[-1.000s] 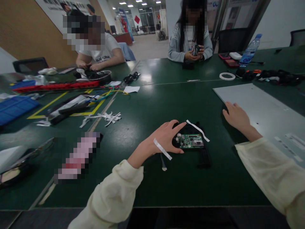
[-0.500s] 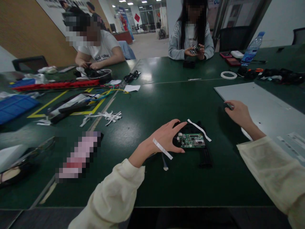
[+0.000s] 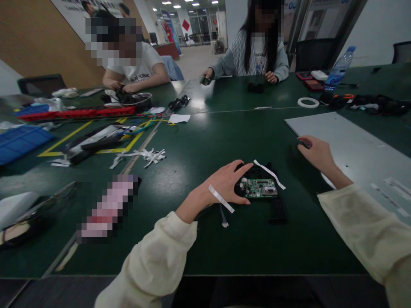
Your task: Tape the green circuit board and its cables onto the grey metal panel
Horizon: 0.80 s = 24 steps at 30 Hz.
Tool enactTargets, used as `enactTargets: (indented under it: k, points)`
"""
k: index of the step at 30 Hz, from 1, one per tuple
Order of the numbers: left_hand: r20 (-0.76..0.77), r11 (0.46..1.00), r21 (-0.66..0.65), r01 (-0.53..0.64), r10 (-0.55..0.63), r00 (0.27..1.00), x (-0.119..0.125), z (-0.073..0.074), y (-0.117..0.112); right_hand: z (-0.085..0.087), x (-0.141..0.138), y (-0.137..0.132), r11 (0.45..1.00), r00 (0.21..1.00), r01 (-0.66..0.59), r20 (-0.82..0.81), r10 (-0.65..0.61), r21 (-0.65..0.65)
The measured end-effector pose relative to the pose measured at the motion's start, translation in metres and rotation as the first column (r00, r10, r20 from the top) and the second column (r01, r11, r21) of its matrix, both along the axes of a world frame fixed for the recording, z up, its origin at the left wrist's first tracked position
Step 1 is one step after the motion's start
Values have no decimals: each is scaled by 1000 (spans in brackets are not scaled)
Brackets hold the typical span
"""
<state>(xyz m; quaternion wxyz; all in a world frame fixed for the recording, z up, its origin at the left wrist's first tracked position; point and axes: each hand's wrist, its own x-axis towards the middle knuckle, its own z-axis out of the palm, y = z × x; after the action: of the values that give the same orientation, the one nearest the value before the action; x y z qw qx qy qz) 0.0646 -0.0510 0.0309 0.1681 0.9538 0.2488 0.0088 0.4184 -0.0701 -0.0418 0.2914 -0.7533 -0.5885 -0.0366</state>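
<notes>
My left hand (image 3: 224, 184) straddles the left end of a green circuit board (image 3: 259, 188), thumb at the near edge and fingers at the far edge. Under the board lies a black plastic frame (image 3: 278, 211), partly hidden. A white strip (image 3: 221, 199) lies across the back of this hand. Another white strip (image 3: 269, 174) lies at the frame's far right corner. Below the left wrist a short cable with a white connector (image 3: 224, 218) shows. My right hand (image 3: 316, 154) is raised by the left edge of a grey panel (image 3: 356, 149), fingers curled; something dark between them is unclear.
Crumpled white strips (image 3: 154, 157), a phone (image 3: 109, 207) and a blue bin (image 3: 22, 143) lie to the left. A white tape ring (image 3: 308, 102) and a water bottle (image 3: 340, 68) stand at the far right. Two people sit across the table, hands on small parts.
My right hand has shifted slightly left; the left hand keeps its hold. The person across on the right has stretched one arm out to the left with a small part.
</notes>
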Motion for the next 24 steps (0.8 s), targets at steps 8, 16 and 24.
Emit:
enactTargets:
  k: [8,16,24]
  points:
    - [-18,1000,6,-4,4,1000,0,0,0,10,-35,-9,993,990,-117,-80,116,-10]
    - [1,1000,23,8,-8,1000,-1,-1,0,15,-65,-18,959,890,-277,-360,280,62]
    - [88,998,66,19,-25,996,1,0,2,20,-84,-30,920,797,-381,-472,376,90]
